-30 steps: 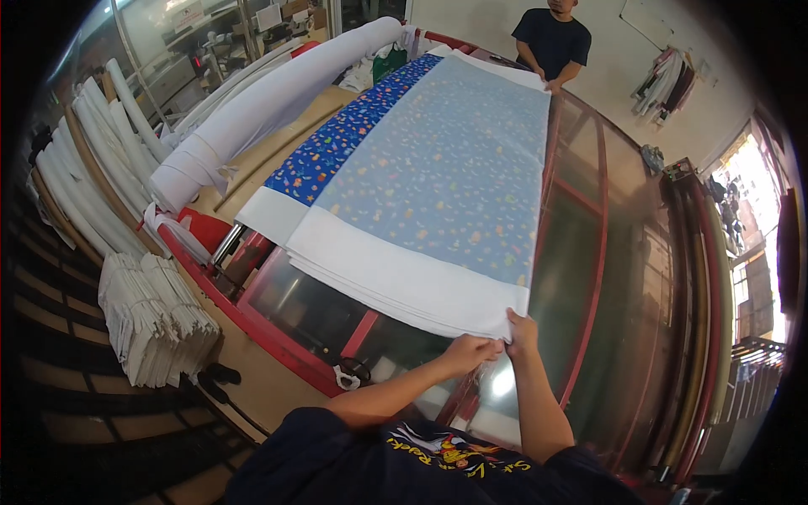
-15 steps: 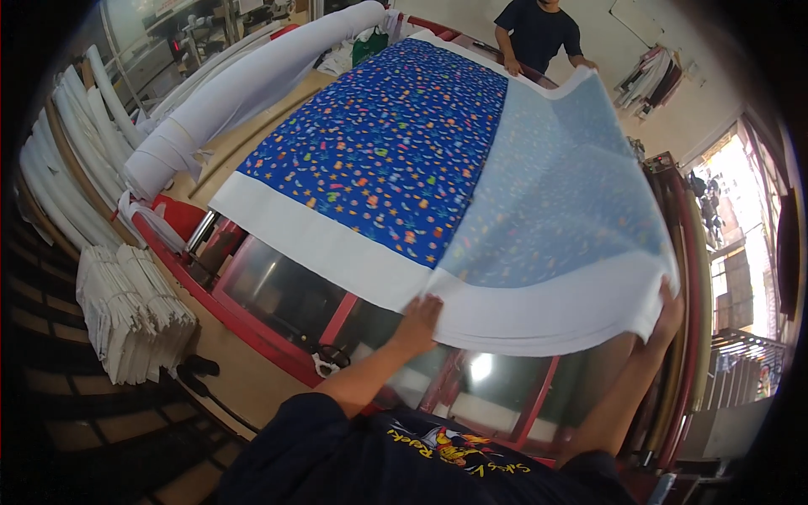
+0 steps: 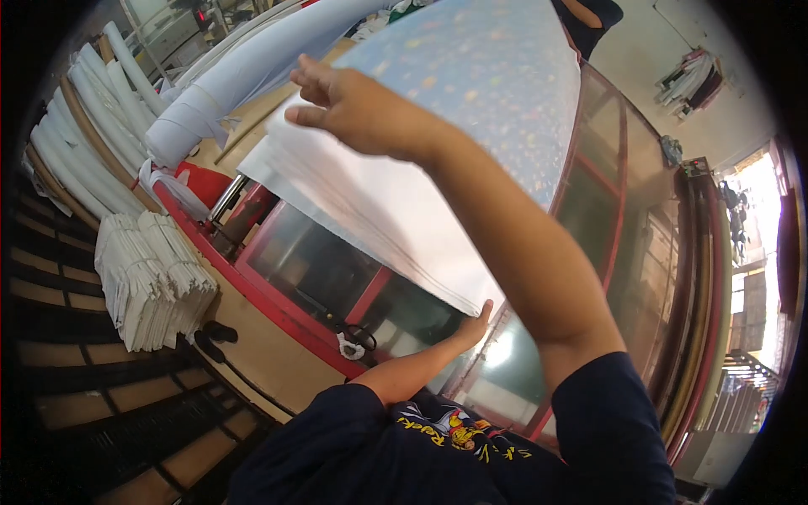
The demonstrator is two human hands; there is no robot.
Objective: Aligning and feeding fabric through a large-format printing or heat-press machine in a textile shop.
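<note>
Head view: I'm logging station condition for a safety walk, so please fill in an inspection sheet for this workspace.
Surface: red-framed table with glossy panels.
Job's things: pale fabric, white along its near border, with a faint multicoloured print, blurred.
Clutter: dark looped item by the table's front edge; large white roll at far left; bundled white stack left of the table.
Hands: left hand at the fabric's near corner, grip unclear; right hand over the fabric, fingers apart.
Cables: none clearly made out.
Surroundings: hanging clothes; co-worker's dark sleeve.
</note>
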